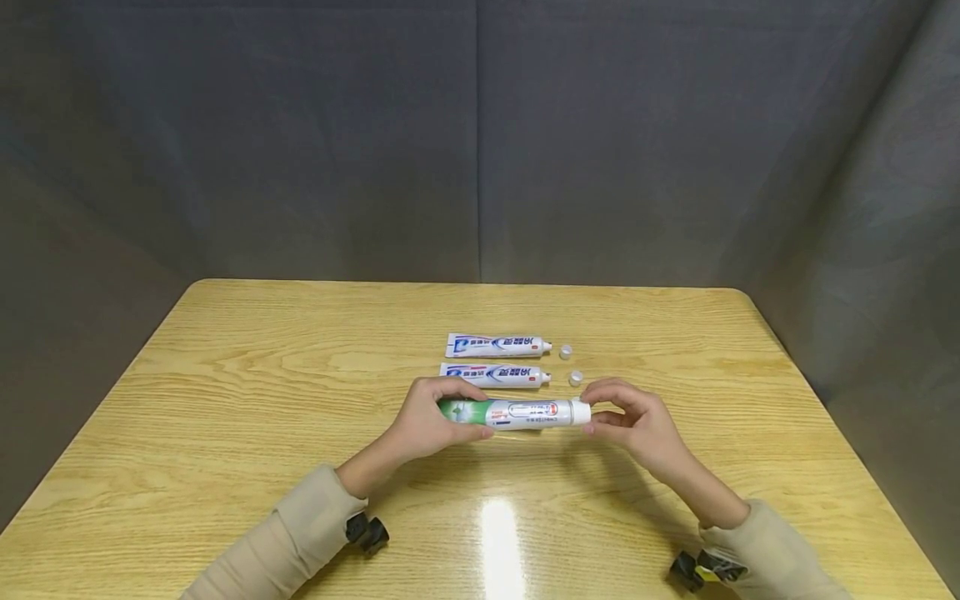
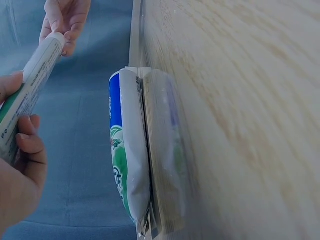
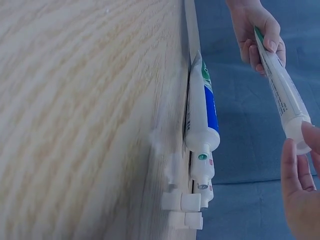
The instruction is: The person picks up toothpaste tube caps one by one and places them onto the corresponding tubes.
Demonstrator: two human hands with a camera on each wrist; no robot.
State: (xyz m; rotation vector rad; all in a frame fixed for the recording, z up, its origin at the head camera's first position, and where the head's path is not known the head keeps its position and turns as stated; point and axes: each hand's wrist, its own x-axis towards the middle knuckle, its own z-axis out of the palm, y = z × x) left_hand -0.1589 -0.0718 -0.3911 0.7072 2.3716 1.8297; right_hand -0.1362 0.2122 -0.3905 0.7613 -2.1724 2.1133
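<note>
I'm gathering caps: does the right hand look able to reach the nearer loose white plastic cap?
Likely yes, after letting go: the right hand pinches the white cap on the green-white tube, but nothing visible blocks the nearer loose cap.

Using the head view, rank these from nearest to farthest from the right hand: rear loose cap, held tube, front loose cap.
1. Held tube: its capped end is at the fingers of the right hand.
2. Front loose cap: just beyond the held tube.
3. Rear loose cap: farther back, slightly left.

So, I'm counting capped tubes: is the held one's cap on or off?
On: the head view shows the white cap seated on the held tube.
</note>
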